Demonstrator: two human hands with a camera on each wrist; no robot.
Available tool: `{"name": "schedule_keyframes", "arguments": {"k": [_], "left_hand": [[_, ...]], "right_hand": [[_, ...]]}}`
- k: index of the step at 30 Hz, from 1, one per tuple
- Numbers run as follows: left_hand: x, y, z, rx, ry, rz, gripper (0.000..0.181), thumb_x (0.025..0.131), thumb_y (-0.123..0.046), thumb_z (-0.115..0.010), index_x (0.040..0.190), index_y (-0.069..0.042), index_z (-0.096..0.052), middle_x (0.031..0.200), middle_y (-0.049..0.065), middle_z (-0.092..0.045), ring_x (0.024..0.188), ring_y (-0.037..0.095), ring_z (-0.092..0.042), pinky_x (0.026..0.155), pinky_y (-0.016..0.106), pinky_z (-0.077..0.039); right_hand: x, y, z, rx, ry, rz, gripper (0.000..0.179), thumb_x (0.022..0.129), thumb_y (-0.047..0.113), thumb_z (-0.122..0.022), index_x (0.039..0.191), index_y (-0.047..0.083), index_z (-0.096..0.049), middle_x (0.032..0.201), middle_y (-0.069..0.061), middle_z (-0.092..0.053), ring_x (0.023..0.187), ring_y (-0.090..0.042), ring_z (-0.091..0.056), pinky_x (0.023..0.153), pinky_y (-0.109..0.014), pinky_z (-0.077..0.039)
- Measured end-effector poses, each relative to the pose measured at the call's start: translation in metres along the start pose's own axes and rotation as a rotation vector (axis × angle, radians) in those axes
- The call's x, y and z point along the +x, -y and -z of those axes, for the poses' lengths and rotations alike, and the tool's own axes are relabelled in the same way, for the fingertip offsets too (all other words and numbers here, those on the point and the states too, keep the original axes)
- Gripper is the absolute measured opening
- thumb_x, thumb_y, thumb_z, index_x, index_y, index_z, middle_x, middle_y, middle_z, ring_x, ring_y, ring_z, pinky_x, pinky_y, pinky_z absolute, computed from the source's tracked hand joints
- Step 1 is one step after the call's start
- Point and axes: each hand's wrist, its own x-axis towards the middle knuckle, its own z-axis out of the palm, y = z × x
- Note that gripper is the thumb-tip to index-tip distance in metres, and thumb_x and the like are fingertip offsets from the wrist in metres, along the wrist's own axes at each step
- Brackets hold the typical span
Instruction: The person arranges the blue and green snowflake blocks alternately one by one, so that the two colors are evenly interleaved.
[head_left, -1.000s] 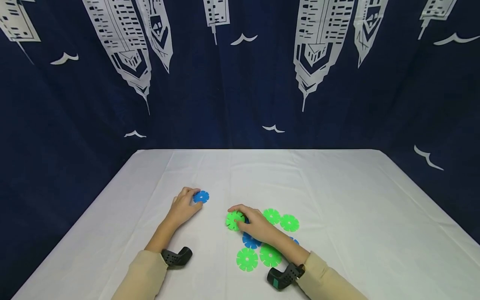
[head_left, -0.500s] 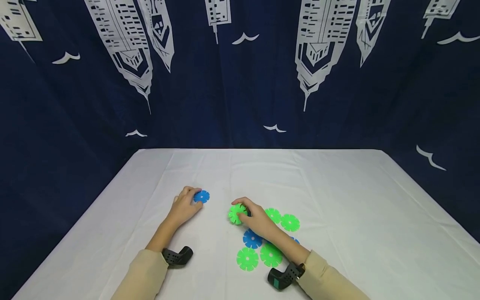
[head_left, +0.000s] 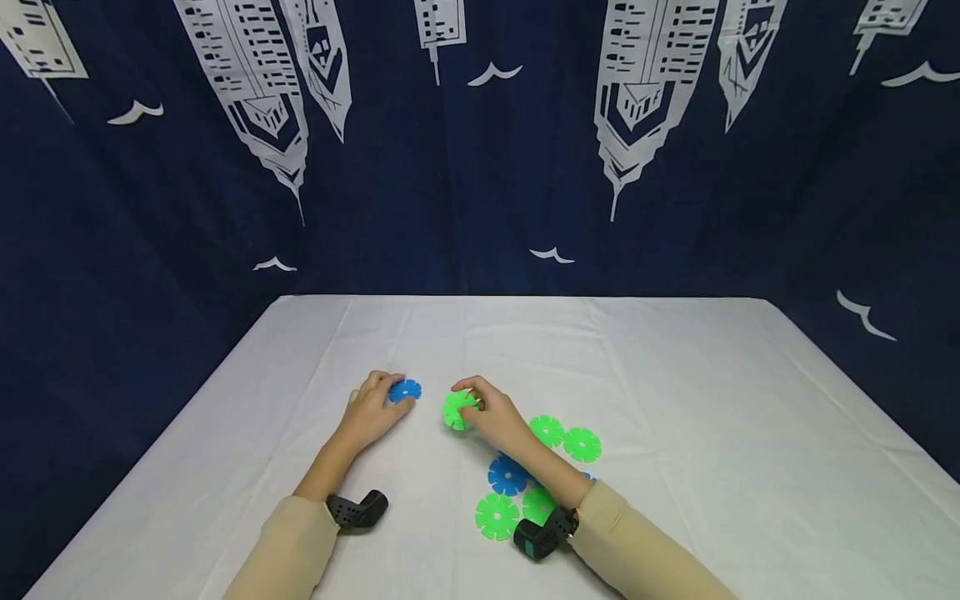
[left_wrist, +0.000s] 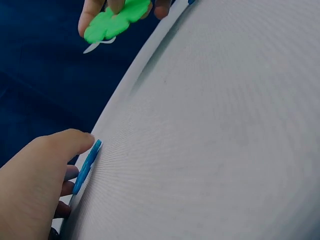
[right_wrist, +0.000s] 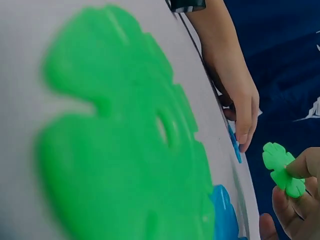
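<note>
My left hand (head_left: 370, 417) rests at the far left of the group, its thumb and fingers around the edge of a blue notched disc (head_left: 407, 390), a flower-shaped linking piece. That disc lies flat on the white cloth. To the right, my right hand (head_left: 497, 418) pinches a green notched disc (head_left: 454, 410) between thumb and fingers. In the left wrist view this green disc (left_wrist: 116, 21) shows raised above the table. The right wrist view shows the thumb over its face and fingers behind it.
Several more discs lie right of centre: a blue disc (head_left: 507, 475), a green disc (head_left: 497, 517), another green disc (head_left: 547, 431) and one beside it (head_left: 582, 445). My right forearm partly covers others. A dark blue curtain (head_left: 465, 208) hangs behind the white table (head_left: 712, 400).
My right hand has lifted the green disc away from the pile, moving it farther up and a little left toward the blue one. My left hand stays almost in place.
</note>
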Motion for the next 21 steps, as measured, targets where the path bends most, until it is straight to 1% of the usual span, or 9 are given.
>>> {"name": "schedule_keyframes", "arguments": {"k": [3,8,10,12,16,18,21], "left_hand": [[0.001,0.0,0.001,0.009,0.011,-0.01,0.058,0.081,-0.037,-0.061,0.128,-0.004,-0.049,0.122,0.015,-0.047,0.112,0.031,-0.047,0.084,0.042,-0.031],[0.001,0.0,0.002,0.007,0.025,-0.014,0.058,0.081,-0.036,-0.062,0.127,-0.004,-0.049,0.121,0.015,-0.047,0.111,0.031,-0.047,0.084,0.042,-0.032],[0.001,0.0,0.001,0.012,0.022,-0.02,0.057,0.081,-0.035,-0.062,0.127,-0.004,-0.05,0.121,0.015,-0.047,0.111,0.031,-0.047,0.084,0.042,-0.032],[0.001,0.0,0.001,0.015,0.016,-0.025,0.056,0.081,-0.035,-0.062,0.126,-0.004,-0.05,0.121,0.015,-0.047,0.111,0.031,-0.047,0.084,0.042,-0.032],[0.0,0.0,0.001,0.02,0.013,-0.031,0.054,0.081,-0.035,-0.062,0.125,-0.004,-0.052,0.121,0.014,-0.048,0.112,0.031,-0.048,0.086,0.042,-0.032],[0.0,0.0,0.001,0.013,0.017,-0.033,0.054,0.081,-0.034,-0.062,0.125,-0.005,-0.052,0.122,0.014,-0.049,0.113,0.031,-0.048,0.087,0.043,-0.032],[0.0,0.0,0.001,0.006,0.015,-0.043,0.053,0.081,-0.034,-0.062,0.125,-0.005,-0.052,0.123,0.014,-0.049,0.114,0.031,-0.047,0.087,0.043,-0.031]], "right_hand": [[0.007,0.0,-0.005,0.043,-0.021,-0.035,0.033,0.083,0.006,-0.054,0.115,0.009,-0.055,0.085,-0.007,-0.057,0.055,-0.01,-0.04,0.051,-0.02,-0.034],[0.016,-0.002,-0.013,0.116,-0.064,-0.101,0.037,0.081,0.003,-0.053,0.118,0.005,-0.052,0.083,-0.008,-0.059,0.055,-0.009,-0.043,0.052,-0.019,-0.037],[0.019,-0.003,-0.015,0.12,-0.078,-0.104,0.037,0.081,0.003,-0.054,0.118,0.004,-0.051,0.086,-0.011,-0.06,0.056,-0.009,-0.045,0.054,-0.02,-0.038],[0.022,-0.003,-0.017,0.113,-0.092,-0.11,0.035,0.082,0.004,-0.056,0.116,0.003,-0.052,0.091,-0.013,-0.062,0.061,-0.009,-0.05,0.057,-0.021,-0.041],[0.026,-0.006,-0.02,0.058,-0.112,-0.113,0.027,0.083,0.006,-0.058,0.11,0.002,-0.056,0.098,-0.015,-0.063,0.073,-0.012,-0.056,0.064,-0.023,-0.046],[0.028,-0.007,-0.02,0.024,-0.114,-0.11,0.025,0.083,0.007,-0.058,0.107,0.002,-0.058,0.099,-0.015,-0.063,0.075,-0.014,-0.057,0.066,-0.024,-0.047],[0.03,-0.008,-0.021,-0.038,-0.103,-0.085,0.024,0.084,0.007,-0.059,0.107,0.001,-0.059,0.093,-0.013,-0.063,0.074,-0.014,-0.057,0.065,-0.024,-0.046]]}}
